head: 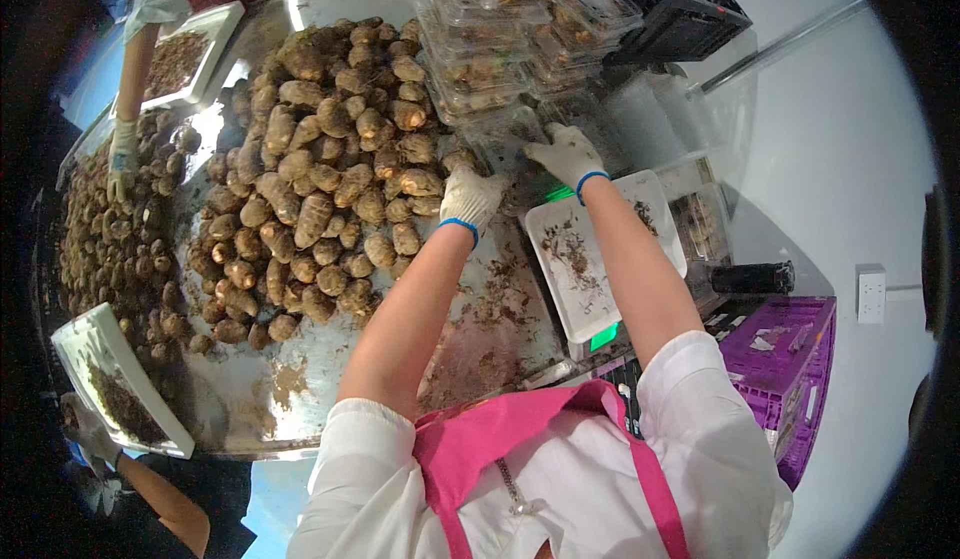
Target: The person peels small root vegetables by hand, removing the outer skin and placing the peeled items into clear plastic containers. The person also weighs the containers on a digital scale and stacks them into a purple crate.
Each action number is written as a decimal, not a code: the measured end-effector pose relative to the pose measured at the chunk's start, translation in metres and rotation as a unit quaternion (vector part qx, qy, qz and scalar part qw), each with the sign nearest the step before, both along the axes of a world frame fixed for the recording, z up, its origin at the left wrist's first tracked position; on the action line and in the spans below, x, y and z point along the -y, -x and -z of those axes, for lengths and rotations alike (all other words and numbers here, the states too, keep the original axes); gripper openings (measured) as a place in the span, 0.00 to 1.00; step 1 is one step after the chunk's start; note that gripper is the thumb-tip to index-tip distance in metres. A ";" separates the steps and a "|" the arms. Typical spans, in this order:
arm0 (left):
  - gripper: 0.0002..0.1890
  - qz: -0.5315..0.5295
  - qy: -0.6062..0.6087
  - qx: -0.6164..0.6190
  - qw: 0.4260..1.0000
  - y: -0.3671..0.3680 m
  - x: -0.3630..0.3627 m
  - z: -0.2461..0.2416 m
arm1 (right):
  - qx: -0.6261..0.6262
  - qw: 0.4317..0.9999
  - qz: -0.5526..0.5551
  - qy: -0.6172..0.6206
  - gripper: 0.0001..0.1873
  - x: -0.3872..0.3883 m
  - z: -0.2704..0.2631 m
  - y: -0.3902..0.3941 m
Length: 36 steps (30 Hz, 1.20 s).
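Note:
My left hand (471, 197), in a white knit glove with a blue cuff, is at the right edge of a large pile of taro corms (315, 176). Its fingertips meet one brown corm (457, 158); whether they grip it is hidden. My right hand (568, 155), gloved the same way, reaches over a clear plastic container (504, 138) beside the stacked packs. Its thumb side points left towards the container, and its grip on the plastic is unclear. Below my right forearm lies a white tray (577, 259) with soil crumbs, on a scale with a lit green display (604, 337).
Filled clear clamshell packs (487, 48) rise in stacks ahead, beside a black crate (679, 22). A purple crate (780, 379) stands right. Smaller corms (120, 244) cover the table's left. Other people's gloved hands (122, 161) work there, near a tilted white tray (112, 356).

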<state>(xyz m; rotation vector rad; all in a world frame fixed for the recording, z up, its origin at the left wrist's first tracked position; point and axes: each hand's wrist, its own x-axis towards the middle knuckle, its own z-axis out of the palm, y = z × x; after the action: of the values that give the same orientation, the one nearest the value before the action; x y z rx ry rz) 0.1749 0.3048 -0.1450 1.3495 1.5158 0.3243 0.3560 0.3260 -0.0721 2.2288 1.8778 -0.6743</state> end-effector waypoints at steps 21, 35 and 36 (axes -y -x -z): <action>0.21 -0.254 -0.311 0.302 0.865 0.093 0.124 -0.118 | -0.519 0.830 0.001 -0.202 0.31 0.068 -0.079 0.090; 0.45 -0.172 0.016 0.015 0.985 0.186 0.353 -0.025 | -0.398 0.917 0.009 -0.024 0.25 0.264 0.034 0.175; 0.46 -0.143 0.022 -0.017 0.989 0.187 0.350 -0.032 | -0.395 0.916 -0.017 -0.066 0.24 0.270 0.024 0.175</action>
<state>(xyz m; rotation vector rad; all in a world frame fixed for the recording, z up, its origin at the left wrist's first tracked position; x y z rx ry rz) -0.0120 -0.0456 -0.1131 1.1076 1.7397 0.4466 0.1808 0.0558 -0.0959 2.1619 2.3225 -1.6832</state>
